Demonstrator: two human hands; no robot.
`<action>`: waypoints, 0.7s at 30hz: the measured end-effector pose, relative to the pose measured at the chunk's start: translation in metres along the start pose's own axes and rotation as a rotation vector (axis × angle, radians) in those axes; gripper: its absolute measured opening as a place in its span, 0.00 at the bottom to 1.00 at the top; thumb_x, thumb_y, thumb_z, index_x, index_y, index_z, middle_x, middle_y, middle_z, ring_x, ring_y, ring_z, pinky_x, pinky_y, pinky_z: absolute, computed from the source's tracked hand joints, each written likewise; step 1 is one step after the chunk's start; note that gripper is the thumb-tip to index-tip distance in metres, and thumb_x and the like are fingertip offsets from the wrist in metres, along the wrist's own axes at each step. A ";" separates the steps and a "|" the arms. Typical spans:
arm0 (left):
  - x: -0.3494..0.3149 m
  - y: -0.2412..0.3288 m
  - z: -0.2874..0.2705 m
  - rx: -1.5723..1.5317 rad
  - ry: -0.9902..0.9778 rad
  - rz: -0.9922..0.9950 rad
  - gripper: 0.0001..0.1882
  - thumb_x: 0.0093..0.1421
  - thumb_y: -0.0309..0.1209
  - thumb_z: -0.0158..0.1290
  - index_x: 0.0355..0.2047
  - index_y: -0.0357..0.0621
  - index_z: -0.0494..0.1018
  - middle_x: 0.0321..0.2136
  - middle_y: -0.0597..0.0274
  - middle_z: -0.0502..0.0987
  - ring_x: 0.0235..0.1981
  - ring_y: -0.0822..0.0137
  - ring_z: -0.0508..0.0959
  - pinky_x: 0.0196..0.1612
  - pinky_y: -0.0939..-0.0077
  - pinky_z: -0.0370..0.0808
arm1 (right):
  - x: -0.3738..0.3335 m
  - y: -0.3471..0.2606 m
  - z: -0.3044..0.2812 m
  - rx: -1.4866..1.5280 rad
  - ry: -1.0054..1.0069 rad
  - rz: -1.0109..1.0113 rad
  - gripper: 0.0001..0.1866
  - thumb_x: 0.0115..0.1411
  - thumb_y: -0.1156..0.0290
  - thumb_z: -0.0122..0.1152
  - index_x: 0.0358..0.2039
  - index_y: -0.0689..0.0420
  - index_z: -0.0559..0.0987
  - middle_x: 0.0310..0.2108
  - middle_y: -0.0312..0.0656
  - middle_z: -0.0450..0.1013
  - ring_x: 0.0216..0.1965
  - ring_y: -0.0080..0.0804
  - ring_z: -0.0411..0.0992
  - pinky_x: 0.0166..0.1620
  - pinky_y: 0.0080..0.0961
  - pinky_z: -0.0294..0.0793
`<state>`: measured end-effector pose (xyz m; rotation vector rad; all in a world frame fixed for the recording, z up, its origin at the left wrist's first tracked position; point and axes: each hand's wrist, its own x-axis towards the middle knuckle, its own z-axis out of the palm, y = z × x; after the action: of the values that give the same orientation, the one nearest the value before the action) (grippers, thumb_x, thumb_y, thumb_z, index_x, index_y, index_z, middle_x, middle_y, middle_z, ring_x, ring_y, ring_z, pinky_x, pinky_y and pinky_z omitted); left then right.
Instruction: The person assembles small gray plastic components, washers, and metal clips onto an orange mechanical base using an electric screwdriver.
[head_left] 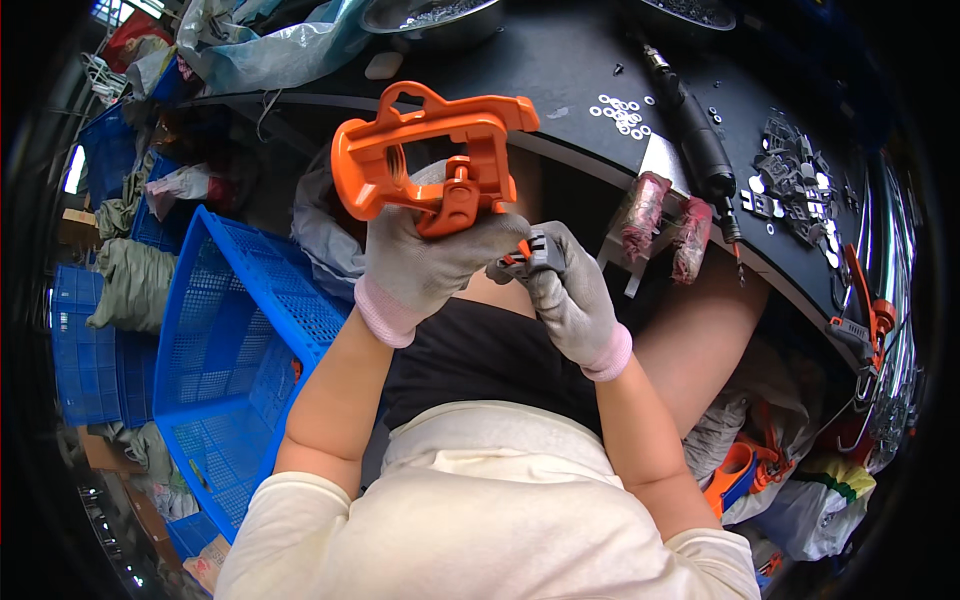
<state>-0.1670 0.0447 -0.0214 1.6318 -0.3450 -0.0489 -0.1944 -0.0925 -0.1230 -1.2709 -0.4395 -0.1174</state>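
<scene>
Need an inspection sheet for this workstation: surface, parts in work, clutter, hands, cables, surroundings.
Surface: black tabletop, near edge in front of the person.
Parts in work: orange frame and small grey part, both held off the table.
Clutter: loose white washers, power screwdriver, pile of small parts, metal bowl.
Hands: both gloved; left hand grips the frame, right hand pinches the grey part.
Cables: nothing clearly identifiable.
Surroundings: blue crate on the left, white bag at lower right.
</scene>
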 end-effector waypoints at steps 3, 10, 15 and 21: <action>-0.001 -0.014 0.008 0.010 0.027 -0.038 0.08 0.47 0.20 0.58 0.29 0.37 0.71 0.16 0.68 0.71 0.11 0.82 0.66 0.13 0.87 0.60 | 0.002 -0.002 -0.002 0.078 0.020 -0.003 0.23 0.63 0.51 0.50 0.41 0.62 0.68 0.31 0.40 0.72 0.34 0.23 0.70 0.40 0.21 0.70; 0.052 0.059 -0.023 0.130 0.105 0.297 0.16 0.56 0.34 0.59 0.38 0.36 0.70 0.25 0.65 0.75 0.19 0.79 0.72 0.20 0.82 0.67 | 0.018 0.007 -0.016 -0.337 0.280 -0.165 0.24 0.62 0.58 0.52 0.52 0.62 0.65 0.39 0.47 0.70 0.41 0.35 0.70 0.47 0.29 0.70; 0.152 0.033 -0.017 0.769 0.011 0.836 0.15 0.58 0.38 0.56 0.34 0.35 0.74 0.23 0.63 0.77 0.18 0.73 0.73 0.23 0.81 0.68 | 0.013 0.039 0.002 -0.623 0.009 0.072 0.20 0.58 0.65 0.54 0.49 0.59 0.67 0.40 0.51 0.71 0.42 0.47 0.71 0.47 0.39 0.69; 0.185 0.027 -0.008 0.541 -0.069 0.312 0.21 0.55 0.45 0.57 0.35 0.36 0.75 0.27 0.60 0.79 0.23 0.72 0.77 0.31 0.79 0.73 | 0.012 0.035 -0.005 -0.690 -0.018 0.102 0.19 0.59 0.64 0.53 0.49 0.57 0.68 0.38 0.48 0.71 0.42 0.45 0.71 0.46 0.39 0.68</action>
<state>0.0061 0.0041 0.0379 2.0906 -0.7078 0.2446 -0.1709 -0.0850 -0.1513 -1.9706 -0.3575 -0.1801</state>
